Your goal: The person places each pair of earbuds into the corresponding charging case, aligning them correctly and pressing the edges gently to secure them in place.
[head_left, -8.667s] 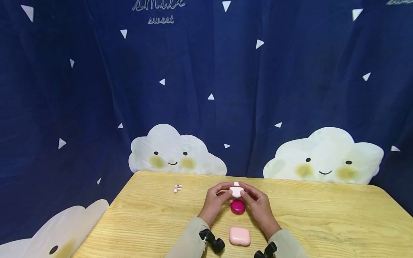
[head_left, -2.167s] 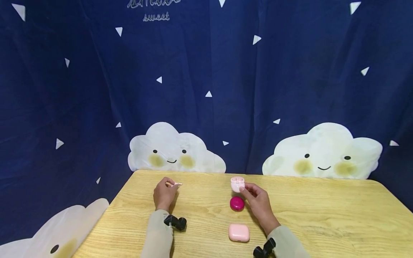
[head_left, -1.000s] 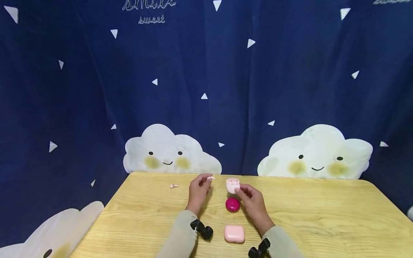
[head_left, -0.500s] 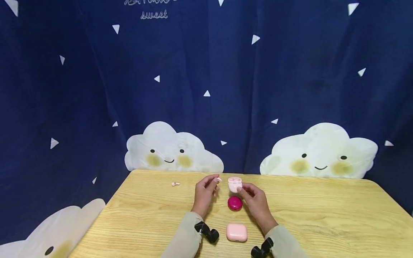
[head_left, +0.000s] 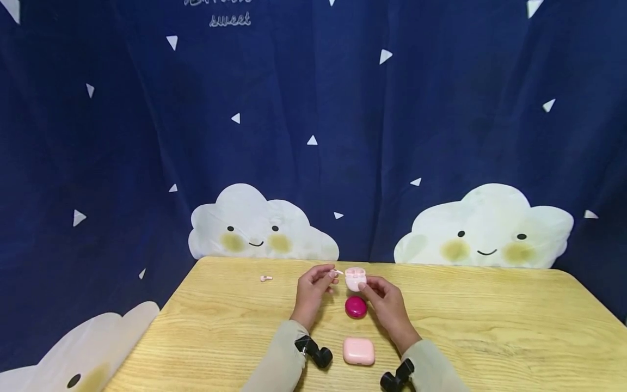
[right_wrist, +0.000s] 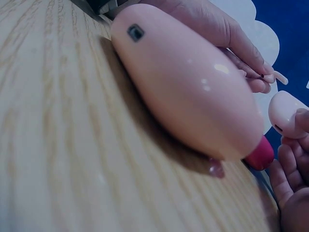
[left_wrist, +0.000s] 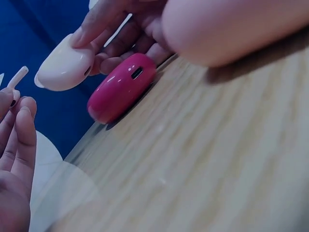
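Between thumb and fingertips my left hand [head_left: 311,294] pinches a pale pink earbud [head_left: 337,271], its stem pointing toward the earbud case; the stem shows clearly in the left wrist view as well [left_wrist: 19,76]. My right hand [head_left: 390,309] grips the pale pink earbud case [head_left: 354,282] by its right side, lid up, above the table. A small gap separates earbud and case. Whether anything sits in the case's slots is too small to tell. A second earbud [head_left: 266,278] lies on the table to the left.
Just below the held case a round magenta case [head_left: 356,307] stands on the wooden table [head_left: 490,326]. Nearer the person, between the forearms, lies a larger pink case [head_left: 358,351], closed. A blue curtain [head_left: 294,109] with clouds hangs behind.
The right hand's case was lidded earlier and now has its lid up. My left hand took one earbud from the pair on the left and carried it rightward, close to the case.
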`<action>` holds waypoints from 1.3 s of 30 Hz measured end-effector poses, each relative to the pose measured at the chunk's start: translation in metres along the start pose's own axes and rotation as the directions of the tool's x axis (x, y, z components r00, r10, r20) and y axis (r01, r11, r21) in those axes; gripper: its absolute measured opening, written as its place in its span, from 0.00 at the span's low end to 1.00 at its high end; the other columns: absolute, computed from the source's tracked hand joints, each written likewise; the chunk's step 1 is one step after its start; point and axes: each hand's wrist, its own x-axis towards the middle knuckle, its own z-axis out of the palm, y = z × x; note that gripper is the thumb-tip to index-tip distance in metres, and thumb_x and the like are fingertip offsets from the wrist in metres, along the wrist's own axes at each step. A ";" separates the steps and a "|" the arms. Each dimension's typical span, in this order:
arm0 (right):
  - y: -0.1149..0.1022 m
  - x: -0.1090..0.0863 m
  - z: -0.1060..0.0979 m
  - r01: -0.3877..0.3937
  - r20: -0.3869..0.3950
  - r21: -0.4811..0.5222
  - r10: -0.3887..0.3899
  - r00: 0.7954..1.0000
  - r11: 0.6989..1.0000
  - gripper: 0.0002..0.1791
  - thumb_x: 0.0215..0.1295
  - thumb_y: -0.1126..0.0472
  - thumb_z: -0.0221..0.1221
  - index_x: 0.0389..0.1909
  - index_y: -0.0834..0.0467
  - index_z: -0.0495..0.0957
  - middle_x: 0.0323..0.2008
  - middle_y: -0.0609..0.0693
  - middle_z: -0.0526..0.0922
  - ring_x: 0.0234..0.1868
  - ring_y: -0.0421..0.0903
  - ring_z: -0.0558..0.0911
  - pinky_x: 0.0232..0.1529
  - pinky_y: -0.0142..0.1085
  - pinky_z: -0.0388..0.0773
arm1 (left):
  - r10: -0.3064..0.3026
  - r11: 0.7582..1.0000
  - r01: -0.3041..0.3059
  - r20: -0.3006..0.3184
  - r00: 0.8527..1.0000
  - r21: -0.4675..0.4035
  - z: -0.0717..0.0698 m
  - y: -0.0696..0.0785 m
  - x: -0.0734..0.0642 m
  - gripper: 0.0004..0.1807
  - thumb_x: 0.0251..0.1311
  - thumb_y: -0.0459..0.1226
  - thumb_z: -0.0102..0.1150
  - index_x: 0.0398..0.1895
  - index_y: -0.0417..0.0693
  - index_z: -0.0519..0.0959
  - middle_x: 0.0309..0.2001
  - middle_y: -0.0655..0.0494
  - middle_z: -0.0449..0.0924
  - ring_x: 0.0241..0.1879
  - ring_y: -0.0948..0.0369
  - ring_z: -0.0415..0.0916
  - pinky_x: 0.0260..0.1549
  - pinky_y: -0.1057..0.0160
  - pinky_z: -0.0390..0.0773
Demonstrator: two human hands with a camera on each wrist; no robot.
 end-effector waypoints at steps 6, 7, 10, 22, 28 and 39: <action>-0.016 -0.007 -0.002 -0.004 0.021 0.002 0.004 1.000 1.000 0.14 0.63 0.60 0.64 0.46 0.64 0.81 0.40 0.55 0.83 0.37 0.44 0.77 0.37 0.27 0.75 | -0.010 1.000 0.010 0.020 1.000 -0.017 0.006 0.009 -0.005 0.13 0.59 0.30 0.63 0.44 0.29 0.76 0.36 0.38 0.83 0.34 0.55 0.82 0.29 0.60 0.81; -0.021 -0.009 -0.003 -0.004 0.023 0.000 0.004 1.000 1.000 0.14 0.63 0.61 0.63 0.46 0.65 0.81 0.40 0.56 0.83 0.37 0.44 0.77 0.37 0.27 0.75 | -0.008 1.000 0.008 0.021 1.000 -0.015 0.007 0.013 -0.007 0.12 0.59 0.29 0.63 0.43 0.28 0.76 0.35 0.38 0.82 0.33 0.56 0.82 0.29 0.59 0.81; -0.032 -0.014 -0.004 0.021 0.034 -0.012 -0.021 0.999 1.000 0.14 0.64 0.63 0.63 0.45 0.68 0.80 0.40 0.58 0.83 0.36 0.44 0.77 0.36 0.28 0.75 | 0.003 1.000 -0.003 0.017 1.000 -0.004 0.009 0.023 -0.012 0.11 0.59 0.28 0.62 0.42 0.27 0.76 0.35 0.36 0.82 0.32 0.57 0.82 0.28 0.60 0.81; -0.011 -0.005 -0.001 0.025 0.029 -0.002 -0.024 0.999 1.000 0.13 0.63 0.62 0.64 0.46 0.64 0.81 0.42 0.56 0.84 0.39 0.43 0.78 0.40 0.27 0.75 | 0.007 1.000 -0.007 0.029 1.000 0.023 0.011 0.026 -0.014 0.10 0.56 0.27 0.64 0.40 0.30 0.78 0.34 0.40 0.82 0.30 0.56 0.81 0.28 0.57 0.82; 0.001 0.000 0.001 0.045 0.027 0.013 -0.046 0.999 0.999 0.15 0.62 0.60 0.64 0.47 0.63 0.81 0.42 0.55 0.84 0.39 0.42 0.79 0.41 0.27 0.76 | 0.027 0.999 -0.028 0.051 0.998 0.023 0.012 0.026 -0.015 0.10 0.56 0.26 0.63 0.41 0.29 0.79 0.35 0.40 0.82 0.30 0.52 0.79 0.28 0.57 0.81; -0.035 -0.017 -0.002 0.040 0.037 -0.023 -0.039 0.999 0.999 0.13 0.64 0.66 0.62 0.47 0.68 0.80 0.43 0.60 0.83 0.42 0.47 0.80 0.41 0.25 0.75 | 0.017 0.996 -0.022 0.058 0.998 0.085 0.013 0.029 -0.017 0.10 0.58 0.29 0.64 0.43 0.33 0.82 0.37 0.42 0.82 0.31 0.52 0.75 0.26 0.64 0.76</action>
